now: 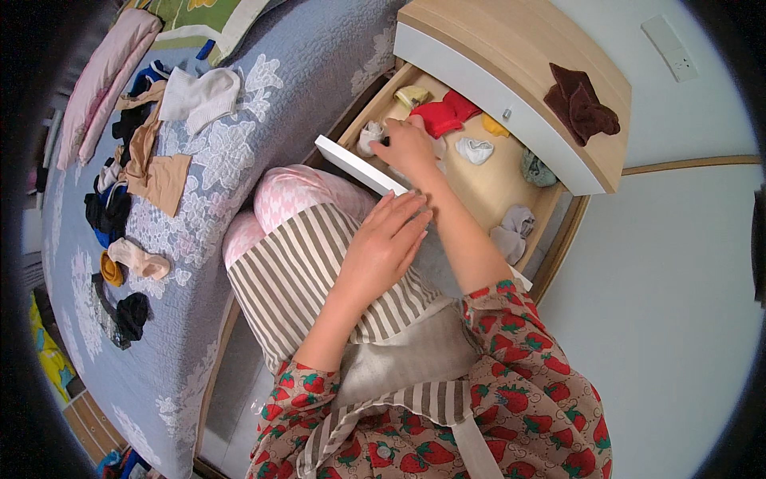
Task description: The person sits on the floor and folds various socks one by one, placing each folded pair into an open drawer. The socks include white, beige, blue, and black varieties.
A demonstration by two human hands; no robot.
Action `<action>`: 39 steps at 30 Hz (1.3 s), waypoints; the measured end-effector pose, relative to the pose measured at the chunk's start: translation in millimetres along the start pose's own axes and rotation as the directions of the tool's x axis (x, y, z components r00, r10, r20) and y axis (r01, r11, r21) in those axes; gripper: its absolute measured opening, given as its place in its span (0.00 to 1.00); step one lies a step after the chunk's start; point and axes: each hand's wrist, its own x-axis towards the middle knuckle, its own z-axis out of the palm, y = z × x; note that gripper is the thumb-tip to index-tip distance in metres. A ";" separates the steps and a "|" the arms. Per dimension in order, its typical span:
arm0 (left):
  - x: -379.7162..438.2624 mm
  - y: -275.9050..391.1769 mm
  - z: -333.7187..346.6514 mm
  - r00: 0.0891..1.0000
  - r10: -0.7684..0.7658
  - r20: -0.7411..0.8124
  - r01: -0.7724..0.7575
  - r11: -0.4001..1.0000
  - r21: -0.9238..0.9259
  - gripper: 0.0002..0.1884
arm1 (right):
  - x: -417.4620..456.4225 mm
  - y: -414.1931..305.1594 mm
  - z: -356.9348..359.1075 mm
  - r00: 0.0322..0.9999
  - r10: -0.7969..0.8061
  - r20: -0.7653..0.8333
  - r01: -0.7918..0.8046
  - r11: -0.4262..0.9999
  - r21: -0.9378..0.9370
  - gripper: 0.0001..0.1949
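Note:
My right hand (410,148) reaches into the pulled-out wooden drawer (473,188). Its thumb and fingertips are at a white balled sock (369,138) with a dark patch; whether they grip it is unclear. Whitish cloth (440,153) lies partly hidden under that hand. My left hand (389,242) is held flat near the drawer's white front (359,164), holding nothing, its fingers slightly apart. Around the right hand lie a pale yellow folded sock (412,96), red cloth items (446,115) and a white rolled sock (474,149).
Farther along the drawer are yellow cloth (495,126), a grey-green bundle (537,167) and grey socks (514,230). Brown socks (580,105) lie on the cabinet top (520,36). At left, the bed (197,287) bears white socks (200,96), tan hosiery (158,179) and dark socks (131,314).

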 end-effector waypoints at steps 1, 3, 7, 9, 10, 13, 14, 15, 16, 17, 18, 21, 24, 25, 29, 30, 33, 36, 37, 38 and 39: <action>2.1 2.8 -2.8 1.000 0.003 -0.017 -0.003 1.000 -0.010 0.14 | 9.7 -3.7 3.8 0.999 0.029 0.037 -0.029 0.999 -0.026 0.23; 1.1 4.9 -9.4 0.999 0.004 -0.052 -0.005 1.000 -0.027 0.14 | 25.5 -7.8 17.4 0.990 0.088 0.112 -0.080 0.994 -0.077 0.25; -4.7 1.4 -16.6 0.997 -0.025 -0.072 0.024 1.000 -0.018 0.15 | 34.2 7.7 24.0 0.997 0.018 0.072 -0.020 0.999 0.025 0.22; -8.0 -0.4 -21.8 0.995 -0.052 -0.086 0.049 0.998 -0.033 0.15 | 17.1 14.9 -0.8 0.990 0.027 -0.136 0.017 0.950 0.312 0.18; -9.6 -0.5 -24.0 0.993 -0.066 -0.098 0.062 0.997 -0.047 0.15 | 5.8 20.0 -22.0 0.980 0.042 -0.197 0.037 0.923 0.382 0.17; -11.6 -3.4 -26.6 0.989 -0.076 -0.123 0.070 0.996 -0.051 0.15 | -32.7 80.4 -72.3 0.914 -0.085 -0.398 0.177 0.964 0.201 0.16; -14.4 -4.4 -27.9 0.987 -0.089 -0.137 0.083 0.995 -0.054 0.15 | -50.3 98.2 -88.1 0.910 -0.101 -0.401 0.160 0.980 0.116 0.16; -14.7 -4.9 -28.3 0.986 -0.085 -0.146 0.078 0.996 -0.053 0.14 | -68.2 118.8 -102.6 0.933 -0.077 -0.353 0.107 0.992 0.067 0.15; -14.3 -5.8 -28.0 0.985 -0.080 -0.155 0.073 0.996 -0.053 0.14 | -85.9 138.4 -112.4 0.951 -0.048 -0.305 0.055 0.998 0.014 0.15; -14.3 -5.8 -27.9 0.984 -0.077 -0.163 0.070 0.996 -0.048 0.13 | -103.1 152.3 -116.4 0.970 0.023 -0.241 -0.049 0.993 -0.104 0.14; -11.5 -3.0 -29.2 0.985 -0.083 -0.154 0.074 0.995 -0.062 0.13 | -119.7 166.7 -119.3 0.976 0.107 -0.187 -0.150 0.962 -0.229 0.13; -7.3 -0.9 -28.0 0.987 -0.068 -0.146 0.059 0.996 -0.069 0.13 | -155.4 218.3 -103.6 0.971 0.234 0.042 -0.191 0.875 -0.445 0.12; -9.1 -1.0 -27.2 0.988 -0.066 -0.139 0.057 0.996 -0.067 0.13 | -160.7 225.0 -86.6 0.934 0.356 0.039 -0.272 0.776 -0.569 0.13; -10.5 -1.4 -27.9 0.988 -0.067 -0.142 0.059 0.996 -0.061 0.13 | -154.3 215.3 -86.0 0.963 0.267 -0.037 -0.247 0.819 -0.518 0.14; -13.8 -2.8 -30.6 0.984 -0.080 -0.156 0.073 0.996 -0.049 0.13 | -105.4 174.3 -72.5 0.972 0.172 -0.162 -0.209 0.945 -0.251 0.18; -13.8 -2.8 -30.4 0.983 -0.087 -0.161 0.079 0.995 -0.054 0.13 | -92.0 164.0 -65.6 0.969 0.208 -0.135 -0.230 0.959 -0.168 0.19; -10.8 -2.2 -28.5 0.983 -0.071 -0.168 0.062 0.996 -0.061 0.13 | -56.2 153.6 -27.1 0.959 0.274 -0.075 -0.268 0.960 0.080 0.22; -11.3 -1.0 -31.2 0.987 -0.068 -0.149 0.061 0.997 -0.047 0.13 | -39.0 146.5 -0.2 0.982 0.128 -0.138 -0.042 0.864 0.502 0.24; -14.4 -1.0 -33.8 0.985 -0.090 -0.148 0.085 0.995 -0.044 0.13 | -35.5 142.5 2.2 0.987 0.140 -0.072 -0.067 0.788 0.612 0.24; -18.1 -0.9 -36.6 0.983 -0.112 -0.147 0.107 0.993 -0.043 0.14 | -32.7 139.7 3.0 0.989 0.145 -0.006 -0.098 0.698 0.709 0.25; -18.1 -0.5 -38.3 0.981 -0.128 -0.149 0.123 0.991 -0.044 0.14 | -30.6 152.0 1.7 0.961 0.229 -0.156 -0.102 0.816 0.568 0.25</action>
